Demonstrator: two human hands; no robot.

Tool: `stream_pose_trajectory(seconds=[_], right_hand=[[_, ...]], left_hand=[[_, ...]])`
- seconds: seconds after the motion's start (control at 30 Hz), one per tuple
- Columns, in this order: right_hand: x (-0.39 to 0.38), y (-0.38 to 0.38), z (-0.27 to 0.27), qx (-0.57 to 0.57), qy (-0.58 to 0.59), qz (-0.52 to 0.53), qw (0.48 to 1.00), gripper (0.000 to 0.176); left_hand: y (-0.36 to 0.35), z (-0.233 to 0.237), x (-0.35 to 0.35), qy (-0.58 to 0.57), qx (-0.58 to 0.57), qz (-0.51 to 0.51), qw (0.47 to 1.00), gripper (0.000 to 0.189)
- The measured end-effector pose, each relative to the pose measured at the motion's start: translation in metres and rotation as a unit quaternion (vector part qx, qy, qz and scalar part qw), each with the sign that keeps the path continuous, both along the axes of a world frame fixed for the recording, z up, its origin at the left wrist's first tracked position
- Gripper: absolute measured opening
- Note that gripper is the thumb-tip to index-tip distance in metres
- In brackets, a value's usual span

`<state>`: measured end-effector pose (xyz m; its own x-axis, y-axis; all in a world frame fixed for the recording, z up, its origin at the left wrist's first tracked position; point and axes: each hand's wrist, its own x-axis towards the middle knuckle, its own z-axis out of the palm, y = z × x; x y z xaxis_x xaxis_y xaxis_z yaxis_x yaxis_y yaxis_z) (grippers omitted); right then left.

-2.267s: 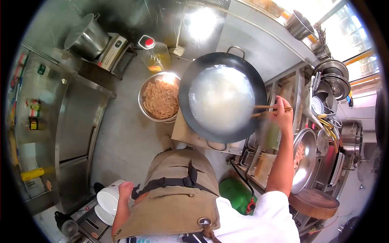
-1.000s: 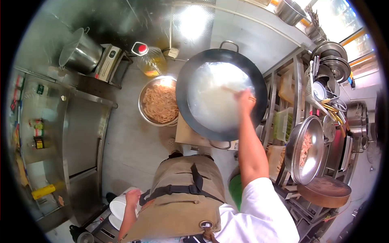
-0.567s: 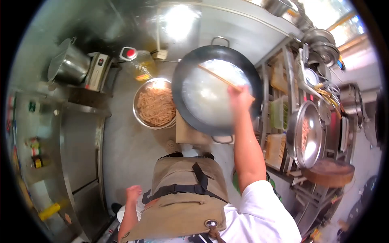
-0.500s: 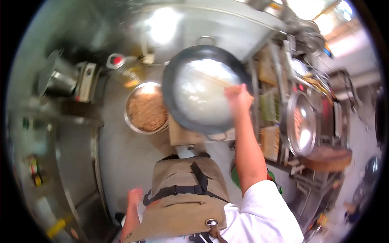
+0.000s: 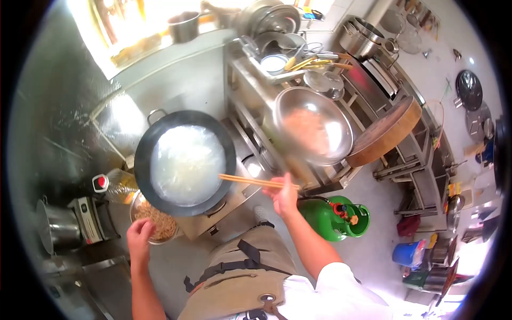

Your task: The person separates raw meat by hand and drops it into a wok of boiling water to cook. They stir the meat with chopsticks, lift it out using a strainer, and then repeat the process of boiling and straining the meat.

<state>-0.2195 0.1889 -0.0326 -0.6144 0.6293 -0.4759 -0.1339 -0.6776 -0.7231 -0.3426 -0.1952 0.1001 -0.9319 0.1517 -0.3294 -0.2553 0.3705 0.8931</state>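
In the head view, my right hand (image 5: 284, 196) is closed around a pair of long wooden chopsticks (image 5: 242, 180). Their tips point left and overlap the right rim of a large dark wok (image 5: 143, 173). Cloudy whitish liquid (image 5: 186, 160) fills much of the wok, its surface shining. My left hand (image 5: 140, 237) has its fingers curled in, with nothing showing in them. It overlaps the near left side of a metal bowl of brown strips (image 5: 164, 224), which is partly hidden behind the wok.
To the right, a steel bowl (image 5: 338, 114) with pinkish contents stands by a thick round chopping block (image 5: 392, 133). A green gas cylinder (image 5: 320, 221) is on the floor beside my right forearm. An oil jug (image 5: 121, 184) and a scale (image 5: 85, 218) sit at left.
My view has turned to the right. My right hand, earlier over the wok, is now outside its right rim with the chopsticks. My left hand has come up from low beside my body toward the metal bowl.
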Motion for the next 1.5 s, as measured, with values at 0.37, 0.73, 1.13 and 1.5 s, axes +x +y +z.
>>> stream_pose_trajectory(seconds=[0.37, 0.73, 1.13, 1.5], right_hand=[[0.088, 0.102, 0.025, 0.017, -0.001, -0.022, 1.000, 0.044], [0.136, 0.155, 0.022, -0.017, 0.024, -0.064, 0.998, 0.043], [0.127, 0.172, 0.017, -0.055, 0.025, -0.016, 0.998, 0.044], [0.114, 0.168, 0.028, -0.072, 0.001, 0.001, 0.997, 0.038]], left_hand=[[0.466, -0.014, -0.035, -0.160, -0.119, -0.250, 0.948, 0.040], [0.507, 0.009, -0.049, 0.003, -0.270, -0.264, 0.926, 0.027], [0.504, -0.029, -0.082, -0.016, -0.140, -0.325, 0.935, 0.022], [0.485, 0.093, -0.071, -0.097, 0.034, -0.135, 0.985, 0.014]])
